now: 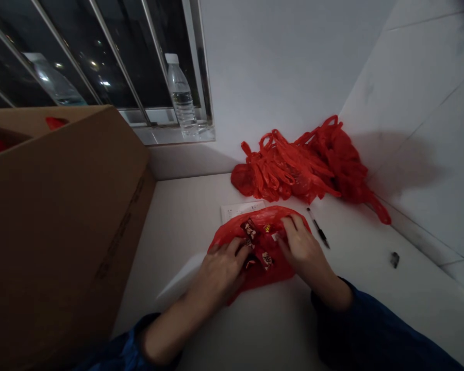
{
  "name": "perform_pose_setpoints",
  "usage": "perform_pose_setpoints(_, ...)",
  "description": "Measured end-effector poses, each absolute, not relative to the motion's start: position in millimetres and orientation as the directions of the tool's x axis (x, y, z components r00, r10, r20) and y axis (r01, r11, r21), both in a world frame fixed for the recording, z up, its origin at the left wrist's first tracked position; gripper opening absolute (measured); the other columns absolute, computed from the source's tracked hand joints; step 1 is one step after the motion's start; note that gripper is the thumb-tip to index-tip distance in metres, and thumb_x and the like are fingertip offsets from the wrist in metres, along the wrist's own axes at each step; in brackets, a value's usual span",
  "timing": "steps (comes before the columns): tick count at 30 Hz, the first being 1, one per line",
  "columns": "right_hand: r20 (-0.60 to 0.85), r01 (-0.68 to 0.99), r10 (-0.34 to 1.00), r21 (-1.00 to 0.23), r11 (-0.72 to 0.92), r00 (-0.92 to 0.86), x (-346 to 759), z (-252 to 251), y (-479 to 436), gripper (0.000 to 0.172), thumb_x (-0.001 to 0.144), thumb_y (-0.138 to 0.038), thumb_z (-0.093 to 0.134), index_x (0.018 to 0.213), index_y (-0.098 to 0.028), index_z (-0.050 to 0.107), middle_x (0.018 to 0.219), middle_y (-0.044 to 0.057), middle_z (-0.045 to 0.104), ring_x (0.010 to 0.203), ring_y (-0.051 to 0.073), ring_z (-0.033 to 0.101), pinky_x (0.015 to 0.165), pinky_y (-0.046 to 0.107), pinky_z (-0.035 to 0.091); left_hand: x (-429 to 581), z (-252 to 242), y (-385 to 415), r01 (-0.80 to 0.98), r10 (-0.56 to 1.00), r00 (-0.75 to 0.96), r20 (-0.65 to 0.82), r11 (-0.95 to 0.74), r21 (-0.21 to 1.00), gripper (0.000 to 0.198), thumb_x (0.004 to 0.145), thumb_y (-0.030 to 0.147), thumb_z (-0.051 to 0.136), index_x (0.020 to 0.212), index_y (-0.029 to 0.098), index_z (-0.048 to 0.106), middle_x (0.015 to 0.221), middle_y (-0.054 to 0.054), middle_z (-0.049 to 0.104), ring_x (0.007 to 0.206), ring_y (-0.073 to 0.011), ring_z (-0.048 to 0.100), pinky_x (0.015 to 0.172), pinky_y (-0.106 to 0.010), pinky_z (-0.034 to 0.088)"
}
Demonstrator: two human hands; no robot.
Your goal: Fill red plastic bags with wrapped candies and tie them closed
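A red plastic bag [263,281] lies spread flat on the white table, with several small wrapped candies on it. Dark-red wrapped candies [249,228] lie near its middle, and a patterned one [267,259] sits lower down. A yellow wrapped candy [267,228] is higher up. My left hand [224,263] rests over the bag's left part, fingers curled at the candies; whatever is under them is hidden. At the bag's right side, my right hand [301,247] has thumb and forefinger apart, beside a small white-and-red piece [275,237].
A pile of red plastic bags [294,165] lies against the wall. A black pen [318,229] and small dark scrap [395,259] are to the right. Behind the spread bag is a white paper [242,210]. A large cardboard box [62,232] stands left; a water bottle [182,98] is on the sill.
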State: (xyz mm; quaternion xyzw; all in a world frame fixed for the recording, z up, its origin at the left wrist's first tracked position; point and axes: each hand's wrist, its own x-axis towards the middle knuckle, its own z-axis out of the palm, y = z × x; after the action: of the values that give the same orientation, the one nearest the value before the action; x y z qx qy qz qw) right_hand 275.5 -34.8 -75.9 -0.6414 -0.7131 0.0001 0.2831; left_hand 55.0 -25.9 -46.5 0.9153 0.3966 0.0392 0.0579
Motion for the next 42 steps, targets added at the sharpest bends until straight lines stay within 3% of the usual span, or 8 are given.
perform_pose_setpoints(4, 0.403, 0.914, 0.915, -0.361, 0.186, -0.027, 280.4, -67.9, -33.6, 0.014, 0.092, -0.032, 0.051, 0.089, -0.020, 0.057, 0.087, 0.005, 0.062, 0.076, 0.021, 0.059, 0.065, 0.031, 0.044, 54.2, -45.3, -25.1, 0.719, 0.732, 0.681, 0.019, -0.674, 0.170, 0.048, 0.077, 0.008, 0.055, 0.123, 0.020, 0.053, 0.126, -0.011, 0.057, 0.102, -0.0276, 0.063, 0.089, -0.045, 0.053)
perform_pose_setpoints(7, 0.345, 0.917, 0.937, -0.355, 0.181, -0.052, 277.4, -65.6, -33.8, 0.028, 0.096, -0.040, 0.049, 0.077, -0.021, 0.057, 0.073, 0.001, 0.062, 0.065, 0.018, 0.058, 0.059, 0.030, 0.040, 50.1, -40.0, -20.3, 0.722, 0.738, 0.675, 0.017, -0.664, 0.195, 0.051, 0.075, 0.008, 0.055, 0.124, 0.018, 0.050, 0.120, -0.012, 0.057, 0.096, -0.0263, 0.063, 0.085, -0.043, 0.053)
perform_pose_setpoints(14, 0.249, 0.933, 0.958, -0.292, 0.212, -0.140, 270.6, -76.3, -24.4, 0.031, 0.098, -0.019, 0.039, 0.117, -0.021, 0.063, 0.112, 0.007, 0.067, 0.100, 0.023, 0.063, 0.079, 0.031, 0.048, 34.6, -18.6, -10.4, 0.649, 0.717, 0.682, 0.141, -0.683, 0.335, 0.043, 0.079, 0.007, 0.049, 0.119, 0.024, 0.047, 0.121, -0.006, 0.053, 0.100, -0.0230, 0.060, 0.087, -0.041, 0.051)
perform_pose_setpoints(26, 0.097, 0.991, 0.987, -0.021, 0.131, -0.128, 264.3, -74.8, -3.8, 0.040, 0.095, -0.018, 0.043, 0.131, -0.030, 0.055, 0.114, 0.009, 0.062, 0.074, 0.019, 0.066, 0.055, 0.027, 0.046, 31.8, -25.5, 2.6, 0.468, 0.694, 0.690, 0.203, -0.643, 0.606, 0.046, 0.079, -0.003, 0.043, 0.113, 0.026, 0.055, 0.119, -0.003, 0.056, 0.108, -0.0158, 0.058, 0.094, -0.033, 0.048)
perform_pose_setpoints(30, 0.239, 0.966, 0.965, -0.205, 0.157, -0.106, 268.4, -73.6, -6.3, 0.024, 0.096, -0.026, 0.046, 0.110, -0.024, 0.065, 0.108, 0.007, 0.062, 0.081, 0.019, 0.064, 0.062, 0.027, 0.048, 26.2, -27.3, 8.8, 0.425, 0.728, 0.646, 0.230, -0.593, 0.684, 0.041, 0.081, -0.001, 0.045, 0.111, 0.025, 0.057, 0.118, -0.003, 0.057, 0.109, -0.0154, 0.058, 0.093, -0.032, 0.050)
perform_pose_setpoints(34, 0.421, 0.726, 0.907, -0.622, 0.294, -0.007, 272.2, -64.1, -16.8, 0.024, 0.096, -0.033, 0.047, 0.104, -0.024, 0.068, 0.104, 0.007, 0.060, 0.090, 0.020, 0.063, 0.073, 0.031, 0.054, 22.4, -21.6, 10.7, 0.389, 0.772, 0.598, 0.214, -0.513, 0.765, 0.033, 0.086, 0.006, 0.046, 0.110, 0.024, 0.059, 0.123, -0.005, 0.056, 0.109, -0.0160, 0.059, 0.084, -0.028, 0.055)
perform_pose_setpoints(38, 0.245, 0.167, 0.964, -0.960, 0.226, 0.100, 266.5, -55.8, -25.9, 0.030, 0.088, -0.048, 0.060, 0.099, -0.021, 0.067, 0.096, 0.006, 0.061, 0.077, 0.019, 0.064, 0.059, 0.031, 0.059, 22.9, -12.8, 7.1, 0.362, 0.794, 0.565, 0.226, -0.484, 0.796, 0.029, 0.087, 0.009, 0.049, 0.108, 0.024, 0.062, 0.133, -0.007, 0.052, 0.118, -0.0197, 0.056, 0.080, -0.027, 0.057)
perform_pose_setpoints(42, 0.038, -0.216, 0.998, -0.975, 0.049, 0.059, 258.6, -57.1, -28.4, 0.037, 0.078, -0.052, 0.072, 0.093, -0.019, 0.064, 0.077, 0.001, 0.064, 0.067, 0.016, 0.067, 0.067, 0.034, 0.062, 24.8, -11.1, 4.1, 0.372, 0.793, 0.562, 0.238, -0.498, 0.783, 0.031, 0.085, 0.008, 0.050, 0.108, 0.024, 0.063, 0.136, -0.008, 0.051, 0.120, -0.0213, 0.056, 0.080, -0.029, 0.058)
